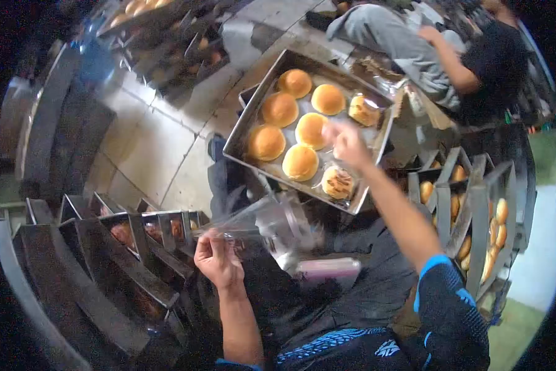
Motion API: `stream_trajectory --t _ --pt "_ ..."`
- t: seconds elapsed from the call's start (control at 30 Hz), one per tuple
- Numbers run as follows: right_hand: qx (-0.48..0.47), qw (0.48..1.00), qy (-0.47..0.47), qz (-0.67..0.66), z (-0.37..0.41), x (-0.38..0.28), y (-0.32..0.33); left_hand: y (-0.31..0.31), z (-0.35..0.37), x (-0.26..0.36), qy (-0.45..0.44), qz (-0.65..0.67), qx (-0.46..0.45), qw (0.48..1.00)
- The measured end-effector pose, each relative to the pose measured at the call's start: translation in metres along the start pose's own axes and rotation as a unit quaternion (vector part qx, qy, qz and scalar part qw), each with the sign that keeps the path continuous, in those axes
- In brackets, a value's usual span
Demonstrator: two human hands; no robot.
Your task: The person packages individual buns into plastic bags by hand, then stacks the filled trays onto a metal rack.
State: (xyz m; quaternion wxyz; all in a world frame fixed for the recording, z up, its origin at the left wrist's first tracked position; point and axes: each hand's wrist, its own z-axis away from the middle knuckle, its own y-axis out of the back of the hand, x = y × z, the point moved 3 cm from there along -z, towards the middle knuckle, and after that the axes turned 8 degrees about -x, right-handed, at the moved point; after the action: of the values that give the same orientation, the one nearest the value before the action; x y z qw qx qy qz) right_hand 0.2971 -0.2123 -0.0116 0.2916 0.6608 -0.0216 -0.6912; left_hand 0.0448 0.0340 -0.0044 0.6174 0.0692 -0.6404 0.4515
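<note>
My left hand [219,258] is closed, thumb against fingers, on the edge of a clear plastic bag [253,219] that stretches to the right above my lap. My right hand [347,143], smeared by motion, reaches over the metal tray [241,128] with its fingertips right at the edge of a round golden bun [310,130]. Several more bare buns sit on the tray, among them a pale-sided bun [301,162] just below. At the tray's right side lie two wrapped buns with brown-marked tops, a lower one [338,182] and an upper one [364,110].
A pink-and-clear plastic pack [327,270] rests on my lap. Dark metal pans [105,247] stand at left; pans of long rolls [497,235] stand at right. Another person in grey trousers [383,46] sits at the upper right. Tiled floor [148,148] shows left of the tray.
</note>
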Motion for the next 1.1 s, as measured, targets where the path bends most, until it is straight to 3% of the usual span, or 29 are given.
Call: stream_trajectory --t 0.03,0.07,0.1,0.13,0.23,0.3,0.37,0.43,0.47,0.5,0.53,0.57,0.6,0.63,0.67,0.73,0.8,0.83,0.9,0.93,0.97,1.0,1.1 --pt "0.035 0.981 0.016 0.19 -0.063 0.061 0.007 0.006 -0.003 0.0 0.016 0.011 -0.016 1.0" --pt "0.069 0.947 0.021 0.313 -0.108 0.082 0.013 0.004 -0.005 0.001 0.019 -0.002 0.01 1.0" --pt "0.059 0.951 0.027 0.304 -0.14 0.09 0.021 0.002 -0.009 0.0 0.018 -0.014 0.032 0.999" --pt "0.037 0.903 0.022 0.428 -0.202 0.161 0.037 0.016 -0.009 -0.007 0.021 -0.01 0.016 1.0" --pt "0.031 0.913 -0.16 0.375 -0.241 0.135 0.049 -0.005 -0.019 0.006 0.01 0.003 0.056 0.998" --pt "-0.092 0.9 -0.211 0.37 -0.247 0.113 0.047 -0.011 -0.025 0.007 0.007 -0.01 0.073 0.997" --pt "-0.138 0.889 -0.063 0.433 -0.229 0.099 0.046 -0.01 -0.023 0.006 0.016 -0.019 0.047 0.999" --pt "-0.114 0.935 -0.049 0.334 -0.195 0.102 0.054 -0.005 -0.019 0.005 0.029 -0.029 -0.022 0.999" --pt "-0.08 0.947 -0.088 0.297 -0.167 0.086 0.059 -0.01 -0.019 0.006 0.034 -0.034 -0.008 0.999" --pt "-0.007 0.987 -0.108 0.123 -0.144 0.099 0.064 -0.012 -0.017 0.006 0.038 -0.057 -0.001 0.998" --pt "0.014 0.984 -0.114 -0.139 -0.104 0.076 0.064 -0.012 -0.014 0.005 0.039 -0.079 0.006 0.996" --pt "-0.037 0.918 -0.143 -0.369 -0.055 0.031 0.057 -0.013 -0.012 0.005 0.038 -0.101 0.013 0.994" --pt "-0.076 0.872 -0.139 -0.463 -0.014 0.009 0.052 -0.016 -0.01 0.007 0.031 -0.145 0.026 0.989" --pt "-0.045 0.867 -0.154 -0.472 0.028 0.009 0.054 -0.017 -0.006 0.008 0.042 -0.162 0.03 0.985" --pt "-0.11 0.884 -0.082 -0.447 0.067 -0.004 0.043 -0.022 -0.002 0.008 0.031 -0.184 0.021 0.982" --pt "-0.228 0.9 -0.056 -0.367 0.129 -0.038 0.013 -0.03 0.012 0.008 0.013 -0.239 -0.013 0.971" --pt "-0.231 0.935 -0.05 -0.264 0.179 -0.073 -0.009 -0.036 0.027 0.003 -0.031 -0.27 -0.08 0.959" --pt "-0.173 0.951 0.027 -0.256 0.198 -0.086 -0.018 -0.037 0.036 0.005 -0.062 -0.272 -0.122 0.953" --pt "-0.14 0.982 0.062 -0.113 0.231 -0.129 -0.011 -0.053 0.06 0.024 0.031 -0.089 -0.145 0.985" --pt "-0.141 0.97 0.195 -0.034 0.241 -0.139 -0.014 -0.065 0.073 0.034 0.077 0.003 -0.152 0.985" --pt "-0.138 0.935 0.324 0.047 0.253 -0.147 -0.019 -0.081 0.089 0.043 0.124 0.094 -0.223 0.962" --pt "-0.186 0.913 0.355 0.074 0.261 -0.147 -0.031 -0.095 0.102 0.056 0.103 0.105 -0.238 0.96" --pt "-0.135 0.884 0.418 0.163 0.284 -0.173 -0.035 -0.124 0.14 0.097 -0.008 0.106 -0.247 0.963"
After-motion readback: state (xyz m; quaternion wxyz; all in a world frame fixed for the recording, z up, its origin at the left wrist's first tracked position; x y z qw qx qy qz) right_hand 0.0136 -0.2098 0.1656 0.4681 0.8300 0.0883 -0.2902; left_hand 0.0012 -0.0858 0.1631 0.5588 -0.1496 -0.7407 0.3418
